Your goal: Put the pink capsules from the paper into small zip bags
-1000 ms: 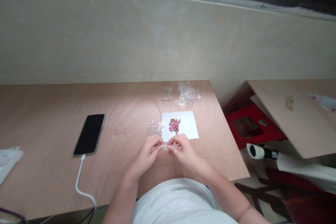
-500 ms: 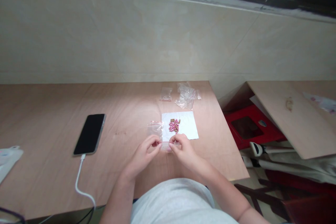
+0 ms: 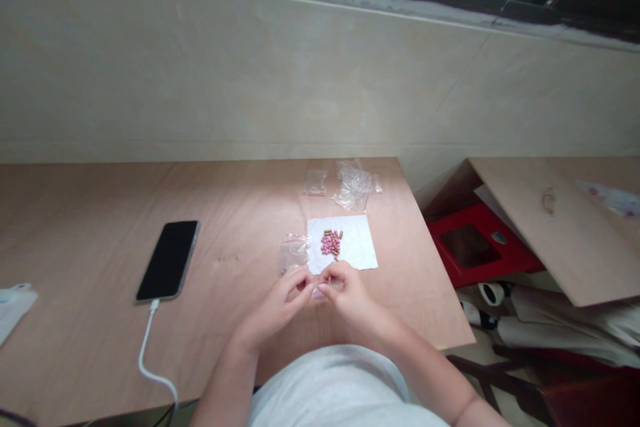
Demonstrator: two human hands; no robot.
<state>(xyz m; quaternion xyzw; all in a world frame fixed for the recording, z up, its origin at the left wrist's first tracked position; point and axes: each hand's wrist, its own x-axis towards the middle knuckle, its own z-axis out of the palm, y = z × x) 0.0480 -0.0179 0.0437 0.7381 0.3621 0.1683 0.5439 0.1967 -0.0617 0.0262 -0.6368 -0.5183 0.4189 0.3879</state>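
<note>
Both hands meet over the near edge of a white paper sheet (image 3: 357, 247). My left hand (image 3: 280, 300) pinches one side of a small clear zip bag (image 3: 319, 294), while my right hand (image 3: 347, 290) pinches the other side, fingertips nearly touching. Something pinkish shows in the bag's lower part, mostly covered by the fingers. Just beyond, on the paper, lies a cluster of pink beads (image 3: 327, 244) with several gold-brown capsules (image 3: 328, 232) among them. Another clear zip bag (image 3: 295, 251) lies flat beside the paper, beyond my left hand; its contents are hard to make out.
At the table's (image 3: 240, 207) back lie a small clear bag (image 3: 315, 183) and a pile of crumpled clear bags (image 3: 354, 185). To the left, a black phone (image 3: 169, 260) has a white cable (image 3: 145, 347) plugged in. A lower surface (image 3: 575, 233) with a red box (image 3: 480, 240) stands right.
My hands have drawn closer together along the bag's top, fingertips now almost meeting. The view has shifted slightly; the beads, the paper and the other bags stay where they were.
</note>
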